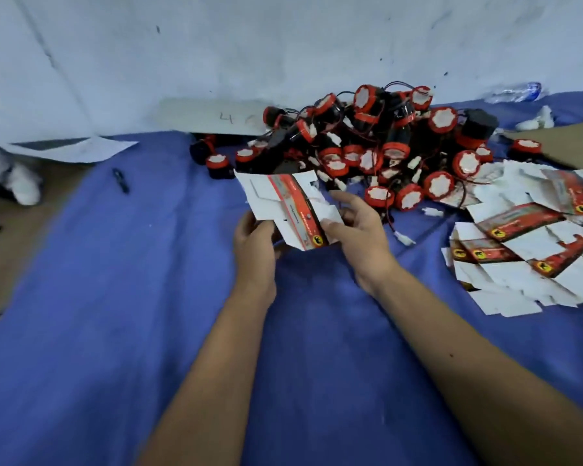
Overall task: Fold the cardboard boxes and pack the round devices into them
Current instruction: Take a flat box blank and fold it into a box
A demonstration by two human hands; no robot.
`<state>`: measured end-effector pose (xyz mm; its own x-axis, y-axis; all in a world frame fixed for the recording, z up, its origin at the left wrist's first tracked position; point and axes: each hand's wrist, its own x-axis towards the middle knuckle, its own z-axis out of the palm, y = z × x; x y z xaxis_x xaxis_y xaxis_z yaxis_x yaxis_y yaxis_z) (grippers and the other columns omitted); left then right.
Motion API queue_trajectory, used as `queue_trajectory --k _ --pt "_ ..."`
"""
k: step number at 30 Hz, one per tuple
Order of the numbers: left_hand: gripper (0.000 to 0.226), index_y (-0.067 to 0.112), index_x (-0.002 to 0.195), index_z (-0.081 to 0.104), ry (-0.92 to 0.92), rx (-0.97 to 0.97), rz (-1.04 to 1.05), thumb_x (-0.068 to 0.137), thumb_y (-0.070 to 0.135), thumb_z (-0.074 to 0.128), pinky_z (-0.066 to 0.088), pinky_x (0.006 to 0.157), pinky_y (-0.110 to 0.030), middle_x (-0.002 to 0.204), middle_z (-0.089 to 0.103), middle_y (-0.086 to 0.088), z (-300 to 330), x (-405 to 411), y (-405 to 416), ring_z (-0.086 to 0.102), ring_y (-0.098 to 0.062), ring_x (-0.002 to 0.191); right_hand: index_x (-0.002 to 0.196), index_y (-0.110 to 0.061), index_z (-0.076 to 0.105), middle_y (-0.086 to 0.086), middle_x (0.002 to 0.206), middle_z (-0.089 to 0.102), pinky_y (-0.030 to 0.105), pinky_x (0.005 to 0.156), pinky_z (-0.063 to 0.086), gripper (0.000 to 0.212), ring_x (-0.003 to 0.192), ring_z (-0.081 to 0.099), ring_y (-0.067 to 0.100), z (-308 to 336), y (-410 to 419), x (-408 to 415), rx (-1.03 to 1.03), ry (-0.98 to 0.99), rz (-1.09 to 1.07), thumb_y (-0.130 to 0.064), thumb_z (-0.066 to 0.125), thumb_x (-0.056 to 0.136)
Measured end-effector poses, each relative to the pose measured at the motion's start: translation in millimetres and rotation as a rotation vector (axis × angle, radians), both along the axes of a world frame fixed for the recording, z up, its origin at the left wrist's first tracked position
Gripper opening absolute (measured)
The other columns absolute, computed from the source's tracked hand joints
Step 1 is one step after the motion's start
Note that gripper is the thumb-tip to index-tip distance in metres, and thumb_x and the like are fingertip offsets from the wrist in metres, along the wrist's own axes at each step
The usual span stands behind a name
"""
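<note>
Holding a flat, unfolded cardboard box [285, 205] above a blue cloth [132, 297], a person works with two bare hands in the single head view. The left hand [254, 245] grips the box's lower left edge, fingers curled behind the white card. The right hand [357, 227] pinches the right side near a red printed strip, thumb on top. Neither grip is released; both are grasping the box blank.

Just behind the box lies a heap of round devices [384, 149], black bodies with red rims and white faces, trailing thin wires with small white plugs. To the right, a loose pile of flat boxes [525, 240] waits on the cloth.

The blank looks light, thin and easily creased, so it is probably best held at panel edges beside the fold lines, not by the tabs. The devices seem rigid and compact; their wires could snag, so lifting by the body looks safer.
</note>
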<state>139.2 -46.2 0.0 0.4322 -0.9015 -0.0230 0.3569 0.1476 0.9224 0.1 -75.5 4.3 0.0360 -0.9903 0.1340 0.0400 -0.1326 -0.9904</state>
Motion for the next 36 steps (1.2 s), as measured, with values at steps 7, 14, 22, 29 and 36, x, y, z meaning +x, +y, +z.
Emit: queue_trajectory --k 7,14,22,29,36 --pt "0.032 0.011 0.120 0.069 0.089 -0.051 -0.283 0.097 0.019 0.049 0.060 0.093 -0.050 0.108 0.075 -0.014 4.2 1.3 1.2 0.073 -0.031 0.099 0.133 -0.011 0.059 0.015 0.101 0.075 0.053 0.085 0.057 0.039 0.094 0.073 0.039 0.3 -3.2 -13.4 0.041 -0.137 0.033 0.005 0.060 0.097" --pt "0.030 0.020 0.119 0.070 0.035 0.022 -0.254 0.092 0.008 0.063 0.064 0.081 -0.046 0.114 0.078 -0.008 3.9 -1.4 4.1 0.075 -0.031 0.104 0.131 -0.011 0.059 0.003 0.084 0.077 0.022 0.061 0.055 0.039 0.075 0.074 0.015 -1.6 -3.0 -15.7 0.010 -0.198 0.049 0.006 0.063 0.096" --pt "0.013 0.017 0.107 0.075 -0.132 0.043 -0.127 0.103 0.023 0.064 0.062 0.062 -0.032 0.096 0.080 -0.005 -0.2 -0.1 -2.9 0.079 -0.023 0.086 0.134 -0.002 0.059 0.019 0.123 0.071 0.048 0.088 0.060 0.038 0.103 0.071 0.031 2.9 -6.0 -16.5 0.209 -0.494 0.195 0.006 0.056 0.096" --pt "0.013 0.022 0.092 0.074 -0.466 -0.059 0.165 0.082 0.015 0.069 0.060 0.065 -0.027 0.087 0.077 0.008 0.3 9.4 -3.3 0.074 -0.007 0.083 0.109 -0.015 0.071 0.006 0.106 0.076 0.050 0.098 0.053 0.027 0.100 0.070 0.024 7.8 1.5 -14.8 0.091 -0.015 0.143 -0.038 0.058 0.103" --pt "0.025 0.018 0.088 0.066 -0.843 -0.102 0.229 0.067 0.013 0.053 0.040 0.059 -0.029 0.076 0.063 0.008 5.5 21.2 -1.0 0.055 -0.014 0.071 0.163 -0.030 0.017 0.003 0.160 0.021 0.049 0.121 0.026 0.135 0.150 0.020 0.025 1.0 7.9 -17.0 -0.537 0.710 0.103 -0.076 0.081 0.053"
